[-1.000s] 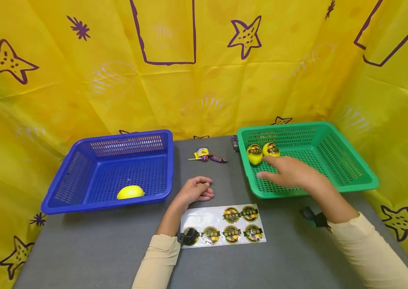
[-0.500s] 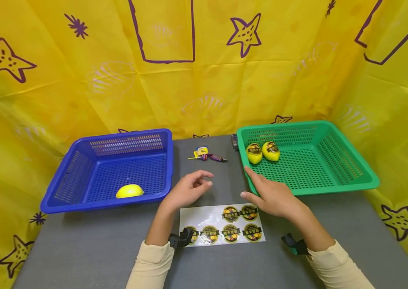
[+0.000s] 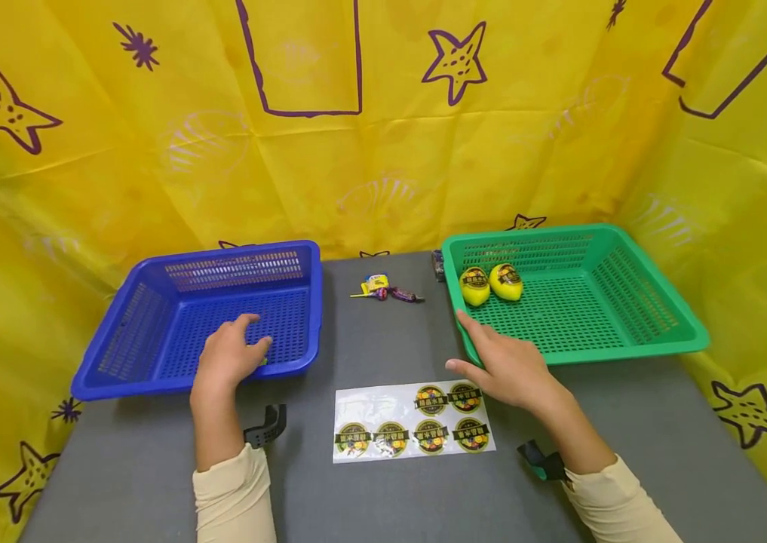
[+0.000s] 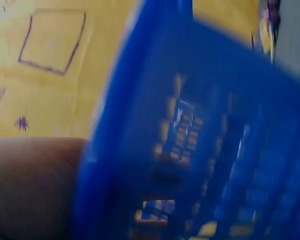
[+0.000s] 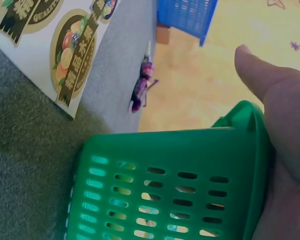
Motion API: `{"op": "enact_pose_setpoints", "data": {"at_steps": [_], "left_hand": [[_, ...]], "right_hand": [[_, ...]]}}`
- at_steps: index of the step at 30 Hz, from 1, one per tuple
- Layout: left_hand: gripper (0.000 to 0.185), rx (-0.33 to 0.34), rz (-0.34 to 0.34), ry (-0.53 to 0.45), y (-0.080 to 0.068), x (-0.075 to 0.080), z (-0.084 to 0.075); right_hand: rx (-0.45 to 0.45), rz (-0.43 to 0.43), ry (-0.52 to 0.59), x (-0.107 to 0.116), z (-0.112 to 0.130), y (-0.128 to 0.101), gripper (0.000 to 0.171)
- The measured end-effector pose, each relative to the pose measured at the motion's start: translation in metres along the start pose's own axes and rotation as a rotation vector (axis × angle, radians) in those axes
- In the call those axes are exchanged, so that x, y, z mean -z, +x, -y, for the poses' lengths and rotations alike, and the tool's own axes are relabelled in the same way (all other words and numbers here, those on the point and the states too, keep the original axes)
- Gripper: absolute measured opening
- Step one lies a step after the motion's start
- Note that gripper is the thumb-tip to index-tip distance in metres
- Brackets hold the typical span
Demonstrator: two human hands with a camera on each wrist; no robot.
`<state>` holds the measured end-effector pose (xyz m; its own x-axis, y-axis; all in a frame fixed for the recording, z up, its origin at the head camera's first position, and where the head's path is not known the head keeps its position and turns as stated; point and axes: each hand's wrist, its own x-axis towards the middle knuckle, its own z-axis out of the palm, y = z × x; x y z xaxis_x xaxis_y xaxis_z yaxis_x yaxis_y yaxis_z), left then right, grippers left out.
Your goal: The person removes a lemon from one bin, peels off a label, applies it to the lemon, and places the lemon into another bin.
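My left hand reaches over the near rim of the blue basket, thumb and index finger spread apart. It covers most of a lemon, of which only a yellow sliver shows below the thumb. In the left wrist view, the basket's slotted wall hides the fingertips. At the near left corner of the green basket, my right hand rests on the rim with straight fingers and the thumb held out. Inside that basket are two lemons side by side, each with a black-and-gold round sticker.
A white sheet of round stickers lies between the arms. Further back are a lollipop, a purple wrapped candy and a yellow packet. A small dark packet stands by the green basket. Yellow printed cloth walls the table.
My left hand has swung left from the table middle to over the lemon in the blue basket. My right hand has drawn back from the stickered lemons to the green basket's near left corner.
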<state>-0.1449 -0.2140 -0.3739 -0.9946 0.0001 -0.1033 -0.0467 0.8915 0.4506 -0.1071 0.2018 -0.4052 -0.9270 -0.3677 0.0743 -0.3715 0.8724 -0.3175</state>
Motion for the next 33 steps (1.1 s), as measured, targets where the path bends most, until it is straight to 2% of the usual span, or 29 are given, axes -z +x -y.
{"op": "enact_pose_setpoints", "data": {"at_steps": [3, 8, 10, 13, 15, 18, 23, 29, 33], "left_hand": [[0.058, 0.01, 0.161, 0.031, 0.003, 0.004, 0.016], [0.044, -0.05, 0.368, 0.073, 0.017, 0.01, 0.021], [0.041, -0.046, 0.424, 0.092, 0.023, 0.012, 0.021], [0.045, -0.018, 0.455, 0.128, 0.029, 0.011, 0.022], [0.049, -0.007, 0.444, 0.142, 0.032, 0.01, 0.023], [0.053, -0.027, 0.383, 0.136, 0.033, 0.006, 0.027], [0.059, -0.095, 0.257, 0.015, 0.029, 0.001, 0.031], [0.067, -0.157, 0.068, -0.088, 0.023, 0.002, 0.021], [0.072, -0.168, 0.009, -0.105, 0.019, 0.001, 0.013]], "right_hand": [[0.008, -0.006, -0.004, -0.001, 0.001, 0.0, 0.086], [0.008, -0.034, -0.019, -0.002, 0.001, 0.001, 0.088], [0.013, -0.043, -0.032, -0.003, 0.001, 0.002, 0.09], [0.025, -0.054, -0.047, -0.006, 0.001, 0.002, 0.092], [0.03, -0.065, -0.051, -0.007, 0.002, 0.002, 0.092], [0.029, -0.076, -0.053, -0.007, 0.002, 0.001, 0.092], [0.026, -0.085, -0.059, -0.008, 0.001, 0.001, 0.093], [0.016, -0.096, -0.067, -0.009, 0.001, -0.001, 0.094], [0.008, -0.107, -0.065, -0.009, 0.001, -0.001, 0.094]]}}
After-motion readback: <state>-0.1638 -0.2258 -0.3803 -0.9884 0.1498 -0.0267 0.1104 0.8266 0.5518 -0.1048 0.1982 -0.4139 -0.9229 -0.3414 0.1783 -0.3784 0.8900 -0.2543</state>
